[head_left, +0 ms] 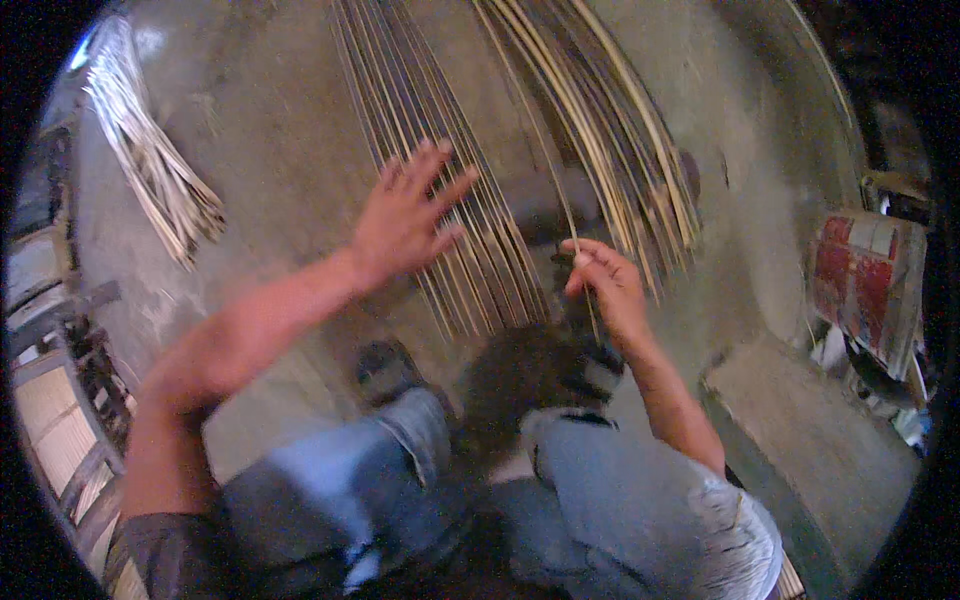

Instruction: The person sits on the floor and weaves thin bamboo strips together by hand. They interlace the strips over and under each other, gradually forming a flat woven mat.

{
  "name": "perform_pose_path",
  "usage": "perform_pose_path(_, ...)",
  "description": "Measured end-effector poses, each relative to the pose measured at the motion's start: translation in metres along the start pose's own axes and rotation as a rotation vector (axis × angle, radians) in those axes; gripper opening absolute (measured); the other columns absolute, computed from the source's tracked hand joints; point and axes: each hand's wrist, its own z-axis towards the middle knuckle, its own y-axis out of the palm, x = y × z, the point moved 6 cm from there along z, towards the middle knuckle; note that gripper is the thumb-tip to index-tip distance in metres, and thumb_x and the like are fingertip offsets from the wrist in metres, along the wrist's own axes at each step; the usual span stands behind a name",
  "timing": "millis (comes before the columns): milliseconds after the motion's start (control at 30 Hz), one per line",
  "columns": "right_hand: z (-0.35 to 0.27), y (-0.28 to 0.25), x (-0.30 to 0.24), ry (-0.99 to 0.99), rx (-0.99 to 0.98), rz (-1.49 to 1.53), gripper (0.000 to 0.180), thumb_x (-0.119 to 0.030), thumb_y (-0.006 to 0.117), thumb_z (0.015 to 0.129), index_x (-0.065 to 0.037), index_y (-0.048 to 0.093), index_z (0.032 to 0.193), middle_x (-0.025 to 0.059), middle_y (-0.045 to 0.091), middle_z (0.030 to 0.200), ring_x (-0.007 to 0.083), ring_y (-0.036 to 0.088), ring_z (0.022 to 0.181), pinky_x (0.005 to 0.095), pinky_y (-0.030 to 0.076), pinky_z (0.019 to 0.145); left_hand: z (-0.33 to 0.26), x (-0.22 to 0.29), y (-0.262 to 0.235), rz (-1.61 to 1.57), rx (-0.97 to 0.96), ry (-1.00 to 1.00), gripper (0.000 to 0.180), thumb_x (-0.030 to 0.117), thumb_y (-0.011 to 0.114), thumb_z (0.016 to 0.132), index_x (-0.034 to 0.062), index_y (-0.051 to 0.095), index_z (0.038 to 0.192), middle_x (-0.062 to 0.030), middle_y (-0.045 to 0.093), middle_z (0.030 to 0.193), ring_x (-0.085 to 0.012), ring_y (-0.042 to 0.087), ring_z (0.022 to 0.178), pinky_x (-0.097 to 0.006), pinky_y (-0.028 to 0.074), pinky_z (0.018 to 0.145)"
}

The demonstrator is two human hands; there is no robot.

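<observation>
Thin cane-like strips (500,255) lie side by side in a spaced row in front of me, running away from my feet. My left hand (405,215) is over this row with its fingers spread, holding nothing; whether it touches the strips I cannot tell. My right hand (605,285) pinches a single long strip (545,150) between thumb and fingers near its closer end. That strip stretches away toward the far edge. Right of it lies a thicker bundle of pale and dark strips (610,130), fanned a little at the near end.
A bundle of pale, flat strips (155,150) lies on the grey floor (270,130) at the far left. A worn red and white container (865,280) stands at the right, near a low slab (800,430). Slatted wooden items (65,420) line the left edge.
</observation>
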Motion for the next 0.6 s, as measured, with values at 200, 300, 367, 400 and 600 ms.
perform_pose_path(200, 0.001, 0.054, -0.101, -0.355, 0.080, 0.090, 0.040, -0.015, 0.049, 0.100, -0.003, 0.049, 0.138, -0.0039, 0.047, 0.066, 0.0041, 0.040, 0.053, 0.0214, 0.033, 0.046, -0.004, 0.002, 0.010, 0.083, -0.083, -0.006, 0.071, 0.051, 0.050, 0.092, 0.0243, 0.025, 0.153, -0.0182, 0.018, 0.158, -0.0367, 0.019, 0.146, -0.058, 0.022, 0.114)
perform_pose_path(300, -0.002, 0.050, -0.087, -0.291, 0.018, 0.086, 0.041, -0.011, 0.047, 0.099, -0.001, 0.048, 0.139, -0.0034, 0.047, 0.066, 0.0045, 0.040, 0.056, 0.0217, 0.035, 0.050, 0.001, 0.008, 0.003, 0.044, -0.083, -0.007, 0.069, 0.050, 0.049, 0.093, 0.0239, 0.026, 0.152, -0.0182, 0.019, 0.158, -0.0369, 0.020, 0.145, -0.058, 0.023, 0.113)
perform_pose_path(367, -0.028, 0.043, -0.108, -0.272, 0.066, 0.119, 0.041, -0.009, 0.047, 0.097, 0.002, 0.050, 0.137, -0.0027, 0.048, 0.068, 0.0063, 0.043, 0.061, 0.0237, 0.039, 0.056, -0.002, 0.004, -0.004, 0.069, -0.069, -0.014, 0.068, 0.049, 0.049, 0.093, 0.0237, 0.027, 0.152, -0.0181, 0.019, 0.158, -0.0368, 0.020, 0.145, -0.058, 0.024, 0.112)
perform_pose_path(400, -0.032, 0.036, -0.119, -0.347, 0.089, 0.078, 0.041, -0.009, 0.047, 0.097, 0.002, 0.050, 0.137, -0.0026, 0.048, 0.068, 0.0062, 0.043, 0.061, 0.0234, 0.039, 0.055, -0.003, 0.005, -0.002, 0.058, -0.073, -0.013, 0.067, 0.049, 0.048, 0.094, 0.0236, 0.027, 0.152, -0.0181, 0.019, 0.158, -0.0368, 0.020, 0.145, -0.058, 0.024, 0.112)
perform_pose_path(600, -0.015, -0.004, -0.147, -0.311, 0.135, 0.005, 0.038, -0.009, 0.047, 0.098, 0.003, 0.052, 0.134, -0.0034, 0.046, 0.067, 0.0066, 0.042, 0.058, 0.0232, 0.037, 0.053, 0.001, 0.006, 0.002, 0.052, -0.019, 0.014, 0.065, 0.048, 0.046, 0.094, 0.0230, 0.029, 0.151, -0.0181, 0.020, 0.158, -0.0371, 0.022, 0.145, -0.058, 0.025, 0.112)
